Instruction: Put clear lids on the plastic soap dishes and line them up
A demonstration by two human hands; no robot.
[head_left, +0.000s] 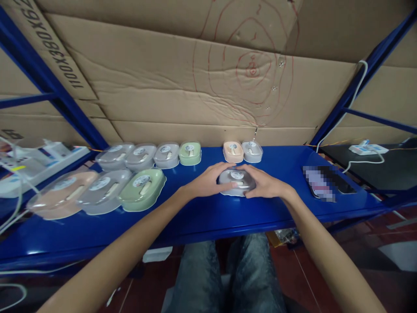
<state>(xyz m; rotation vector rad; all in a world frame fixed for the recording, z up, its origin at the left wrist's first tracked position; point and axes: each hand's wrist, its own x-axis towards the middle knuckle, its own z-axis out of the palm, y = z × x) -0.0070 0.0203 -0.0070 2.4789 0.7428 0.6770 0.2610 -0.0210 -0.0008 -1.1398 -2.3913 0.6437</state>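
A grey box with a clear lid (237, 175) sits on the blue table in front of me, a round label and a pale clip on its top. My left hand (211, 180) wraps its left side, and my right hand (263, 181) grips the right side, thumbs at the front and fingers over the back. Just behind it stand a peach box (233, 151) and another grey box (252, 152). Off to the left, a green box (142, 189), a grey box (103, 191) and a peach box (63, 194) form a front row.
Behind that row stand several more lidded boxes, ending with a small green one (190, 153). Phones (321, 182) lie at the right of the blue table (195, 217). Cardboard (163, 65) walls the back; blue posts (374, 65) and white cables flank it. White power strips (368, 149) sit on neighbouring tables.
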